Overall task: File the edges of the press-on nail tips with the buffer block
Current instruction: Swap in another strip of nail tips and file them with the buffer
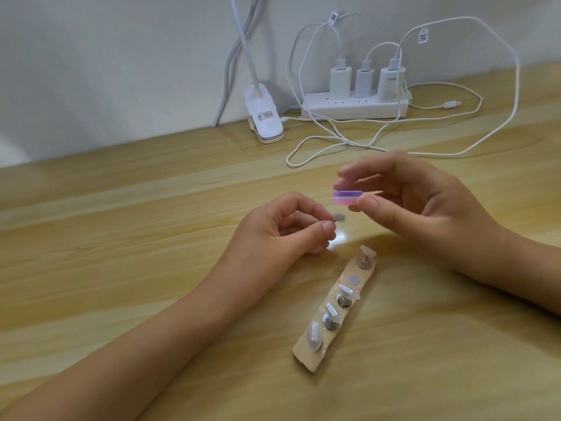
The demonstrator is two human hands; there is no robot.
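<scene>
**Left forearm nearest, buffer raised over one tip**

Left hand (pixel 273 229) pinches a nail tip (pixel 430 217) between thumb and forefinger. Right hand (pixel 425 205) grips the buffer block (pixel 438 198) just above it. A holder strip (pixel 306 357) with four mounted tips (pixel 314 335) lies near them. A power strip (pixel 355 106) and a lamp clip (pixel 264 120) sit behind.

The table (pixel 121 268) is showing smooth pale wood grain; the nail tips (pixel 314 337) are looking like clear glossy plastic on shiny metal studs (pixel 329 325).

No text is legible. The sticker (pixel 267 115) on the white plastic lamp clip (pixel 258 98), the rightmost white plug-in charger (pixel 390 85) and the white paper cable tags (pixel 423 36) carry only blurred print.
</scene>
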